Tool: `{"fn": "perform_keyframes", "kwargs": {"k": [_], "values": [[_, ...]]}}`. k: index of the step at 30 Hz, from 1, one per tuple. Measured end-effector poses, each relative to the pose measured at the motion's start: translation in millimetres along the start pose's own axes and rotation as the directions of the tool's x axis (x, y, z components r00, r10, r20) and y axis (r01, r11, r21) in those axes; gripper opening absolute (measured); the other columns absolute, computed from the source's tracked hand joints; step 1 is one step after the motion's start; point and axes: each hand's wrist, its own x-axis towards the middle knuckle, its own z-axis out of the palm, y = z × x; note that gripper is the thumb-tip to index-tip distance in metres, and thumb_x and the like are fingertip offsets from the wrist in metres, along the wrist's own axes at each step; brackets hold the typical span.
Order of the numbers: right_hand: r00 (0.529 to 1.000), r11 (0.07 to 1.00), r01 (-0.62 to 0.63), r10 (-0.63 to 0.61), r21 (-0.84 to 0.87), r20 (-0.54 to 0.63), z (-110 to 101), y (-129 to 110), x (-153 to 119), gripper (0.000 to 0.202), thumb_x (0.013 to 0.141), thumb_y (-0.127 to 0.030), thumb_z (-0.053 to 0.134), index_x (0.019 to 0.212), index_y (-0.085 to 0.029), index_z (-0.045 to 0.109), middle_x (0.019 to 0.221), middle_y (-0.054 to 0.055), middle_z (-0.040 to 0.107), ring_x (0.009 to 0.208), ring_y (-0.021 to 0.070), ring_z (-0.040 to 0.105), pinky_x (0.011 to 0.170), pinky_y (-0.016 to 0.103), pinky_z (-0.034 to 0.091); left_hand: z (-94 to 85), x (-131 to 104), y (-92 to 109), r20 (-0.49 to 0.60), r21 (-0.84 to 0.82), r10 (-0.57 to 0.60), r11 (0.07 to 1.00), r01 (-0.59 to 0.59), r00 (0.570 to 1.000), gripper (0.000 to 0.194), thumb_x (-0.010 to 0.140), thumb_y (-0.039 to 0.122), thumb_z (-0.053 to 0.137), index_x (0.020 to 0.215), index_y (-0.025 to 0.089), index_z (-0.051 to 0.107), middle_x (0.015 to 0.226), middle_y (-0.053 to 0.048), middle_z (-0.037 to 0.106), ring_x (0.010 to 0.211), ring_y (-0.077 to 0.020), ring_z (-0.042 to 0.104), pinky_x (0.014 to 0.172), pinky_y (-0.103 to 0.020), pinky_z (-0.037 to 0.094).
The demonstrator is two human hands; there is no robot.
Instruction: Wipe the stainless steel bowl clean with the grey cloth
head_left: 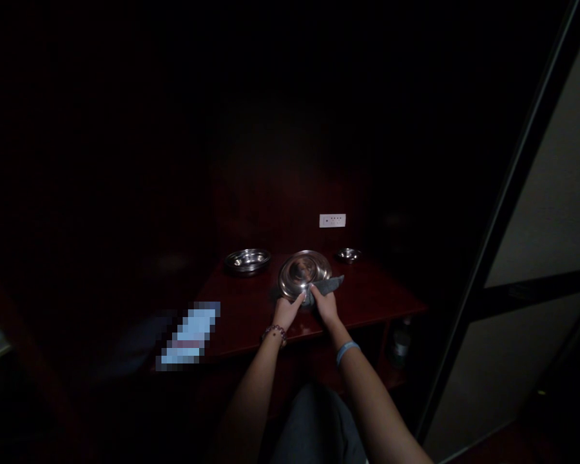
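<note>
A shiny round steel plate is held tilted above the front part of a dark red wooden desk. My left hand grips its near rim, thumb on top and fingers hidden beneath. Close beside it, my right hand is closed on a grey cloth and presses it against the plate's near right edge. Part of the cloth sticks out to the right. To the left on the desk lie steel plates or dishes, seemingly stacked. A small steel bowl sits at the back right.
A white power socket is on the back panel. Under the desk at right stands a clear bottle on a shelf. A blurred-out bright patch is at the desk's left. A pale framed panel borders the right side. The surroundings are very dark.
</note>
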Motion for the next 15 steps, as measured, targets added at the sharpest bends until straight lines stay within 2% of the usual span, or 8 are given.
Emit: {"fn": "perform_keyframes", "kwargs": {"k": [8,15], "values": [[1.000,1.000,-0.002,0.002,-0.005,-0.002,0.6,-0.8,-1.3,0.045,0.068,-0.043,0.073,0.099,-0.011,0.070,0.102,0.012,0.074,0.096,0.0247,0.069,0.085,0.032,0.052,0.7,1.1,-0.2,-0.010,-0.067,-0.022,0.998,0.022,1.000,0.040,0.072,0.031,0.073,0.106,0.012,0.071,0.111,-0.012,0.072,0.107,-0.0242,0.066,0.099,-0.036,0.046],[1.000,0.999,-0.001,0.000,-0.034,-0.030,2.6,-3.1,-3.1,0.042,0.067,-0.041,0.072,0.097,-0.012,0.070,0.100,0.012,0.074,0.094,0.0247,0.070,0.083,0.031,0.053,0.2,1.7,3.7,-0.030,-0.172,-0.063,0.983,0.057,0.998,0.031,0.069,0.024,0.075,0.097,0.011,0.073,0.100,-0.011,0.075,0.099,-0.0236,0.069,0.095,-0.034,0.049]]}}
